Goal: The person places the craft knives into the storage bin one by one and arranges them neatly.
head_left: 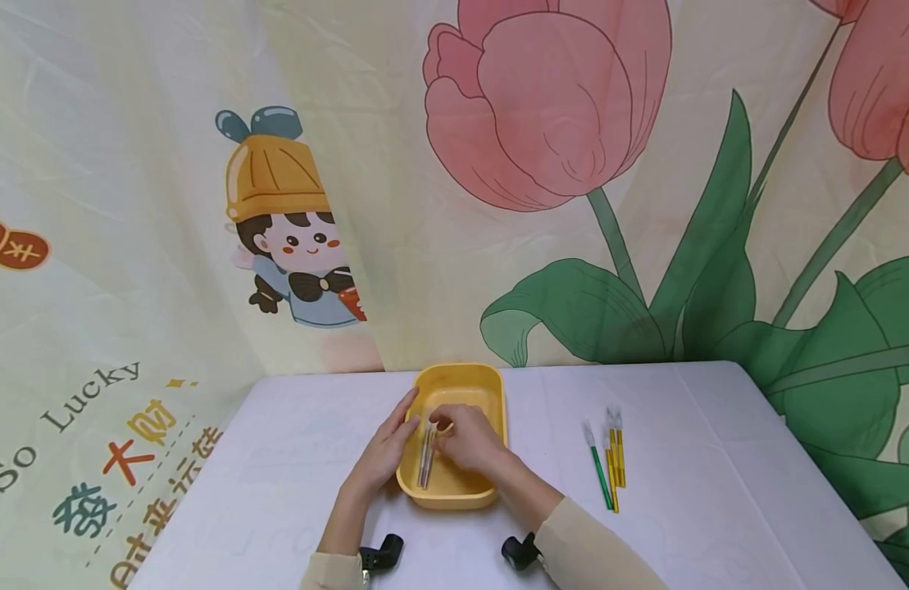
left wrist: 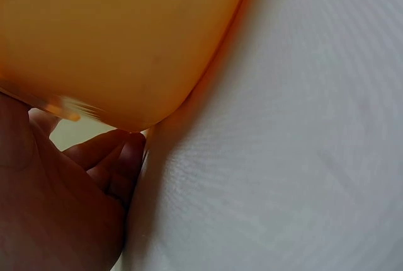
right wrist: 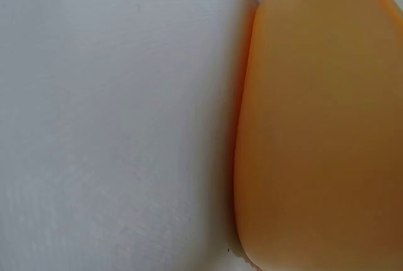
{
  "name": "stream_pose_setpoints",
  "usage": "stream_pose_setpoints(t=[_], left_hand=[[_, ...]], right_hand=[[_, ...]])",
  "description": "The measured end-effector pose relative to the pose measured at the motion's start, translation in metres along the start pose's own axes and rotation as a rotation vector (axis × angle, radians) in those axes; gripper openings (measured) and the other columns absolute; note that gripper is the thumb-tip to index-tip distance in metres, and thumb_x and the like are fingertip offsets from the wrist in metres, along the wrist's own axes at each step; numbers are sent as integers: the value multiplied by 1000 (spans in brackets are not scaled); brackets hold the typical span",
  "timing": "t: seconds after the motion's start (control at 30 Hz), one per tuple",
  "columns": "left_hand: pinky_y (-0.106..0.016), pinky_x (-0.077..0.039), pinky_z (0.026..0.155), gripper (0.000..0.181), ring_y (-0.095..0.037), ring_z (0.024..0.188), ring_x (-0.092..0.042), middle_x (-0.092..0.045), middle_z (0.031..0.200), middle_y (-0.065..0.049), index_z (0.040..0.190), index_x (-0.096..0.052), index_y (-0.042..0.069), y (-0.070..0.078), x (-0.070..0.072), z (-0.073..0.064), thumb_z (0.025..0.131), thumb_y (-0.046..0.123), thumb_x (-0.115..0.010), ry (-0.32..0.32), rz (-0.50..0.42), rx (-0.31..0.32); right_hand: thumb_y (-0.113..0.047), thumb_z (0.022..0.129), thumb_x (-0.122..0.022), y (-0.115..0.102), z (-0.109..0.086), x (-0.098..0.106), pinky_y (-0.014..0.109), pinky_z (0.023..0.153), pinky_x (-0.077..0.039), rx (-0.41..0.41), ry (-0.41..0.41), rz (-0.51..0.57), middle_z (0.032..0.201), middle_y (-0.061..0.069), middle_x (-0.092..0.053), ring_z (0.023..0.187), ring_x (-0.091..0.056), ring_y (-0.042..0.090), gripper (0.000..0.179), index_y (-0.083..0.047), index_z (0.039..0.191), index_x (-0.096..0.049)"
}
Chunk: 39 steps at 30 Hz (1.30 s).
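A yellow plastic tray [head_left: 457, 502] with rounded corners stands on the table. My left hand [head_left: 384, 449] grips its left side, thumb at the rim; the left wrist view shows the fingers [left wrist: 126, 157] against the outer wall. Inside lie a few slim, see-through sticks [head_left: 425, 467], side by side along the left wall. My right hand [head_left: 465, 438] reaches over the right rim, its curled thumb and index finger pinching at the sticks' upper part. In the right wrist view the tray's side wall [right wrist: 321, 126] hides most of that hand.
Right of the tray lie a green stick [head_left: 602, 475] and several yellow sticks [head_left: 616, 463], all with pale, see-through ends. A white cloth [head_left: 314, 434] covers the table. Behind hangs a printed curtain [head_left: 395, 246] with tulips.
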<state>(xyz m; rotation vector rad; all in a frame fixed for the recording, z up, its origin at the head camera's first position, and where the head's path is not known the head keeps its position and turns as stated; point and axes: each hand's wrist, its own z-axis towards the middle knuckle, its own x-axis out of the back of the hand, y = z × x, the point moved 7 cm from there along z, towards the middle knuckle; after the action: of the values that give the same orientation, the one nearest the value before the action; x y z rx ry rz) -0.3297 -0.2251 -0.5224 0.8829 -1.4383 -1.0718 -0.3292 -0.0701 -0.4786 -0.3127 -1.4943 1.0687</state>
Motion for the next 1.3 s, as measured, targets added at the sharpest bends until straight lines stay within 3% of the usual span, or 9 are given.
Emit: stream_pose_setpoints(t=[0.77,1.3], left_hand=[[-56,-5,132,54,-27,163,-10,-21,174,1,164,-29,36,0,-1,0,112,33,-43,-2,0,17],[-55,-5,132,54,-26,163,-10,-21,174,1,164,-29,36,3,-2,-1,112,35,-42,4,0,20]], right_hand=[[-12,94,-77,-9,-18,18,20,73,-60,-21,65,104,120,9,-73,88,-70,9,33,-9,127,-72],[-10,93,-79,-4,-39,56,22,69,-61,8,221,228,114,7,-72,85,-72,11,32,-9,124,-72]])
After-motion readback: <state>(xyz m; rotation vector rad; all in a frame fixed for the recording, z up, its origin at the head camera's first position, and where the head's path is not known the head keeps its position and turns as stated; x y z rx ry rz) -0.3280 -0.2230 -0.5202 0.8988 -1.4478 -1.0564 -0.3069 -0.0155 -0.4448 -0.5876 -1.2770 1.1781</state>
